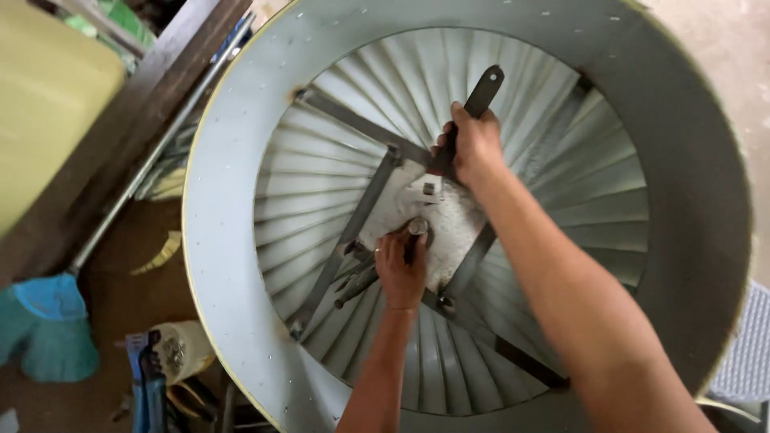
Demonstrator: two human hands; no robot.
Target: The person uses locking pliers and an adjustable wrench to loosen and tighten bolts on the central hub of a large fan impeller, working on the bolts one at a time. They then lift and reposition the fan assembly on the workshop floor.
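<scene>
From my feed I see a brown dirt-coloured floor [120, 297] at lower left, dim and shadowed. A dark wooden beam [136, 120] runs diagonally across the upper left, with a large pale yellow plastic container [48, 96] beyond it. A long grey metal-handled broom with a teal head [48, 325] lies along the beam. At upper right I make out pale concrete ground [734, 48], more brightly lit.

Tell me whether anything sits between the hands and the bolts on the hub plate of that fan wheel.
Nothing visible does. The right hand already holds the wrench, its jaw on a bolt on the hub plate. The left hand grips a tool at the centre bolt.
</scene>
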